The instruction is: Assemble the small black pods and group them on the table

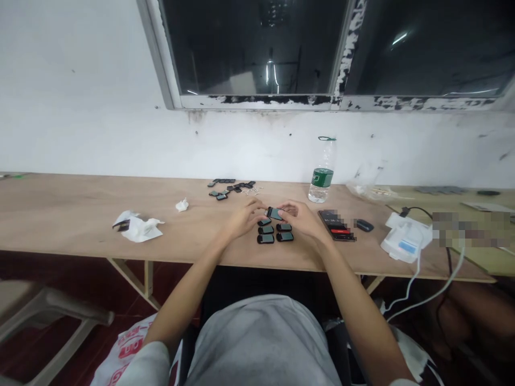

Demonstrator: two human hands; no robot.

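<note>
My right hand [301,217] pinches a small flat rectangular piece [275,213] with a grey-green face and a black end, lifted a little over the table. At its left side, the bent fingers of my left hand [244,217] touch the black end. Just below my hands, several similar black and grey-green pieces [265,239] lie in two short columns. One of them [264,221] is partly covered by my left fingers. Farther back is a loose group of like pieces [221,197], with small white bits [252,191] beside it.
On the wooden table [80,214] lie crumpled tissue [140,229] and a small wad [182,205] to the left. Rightward are a water bottle [321,182], a phone [336,225], a black oval object [364,225] and a white box [404,238] with cables. A plastic chair [60,316] stands lower left.
</note>
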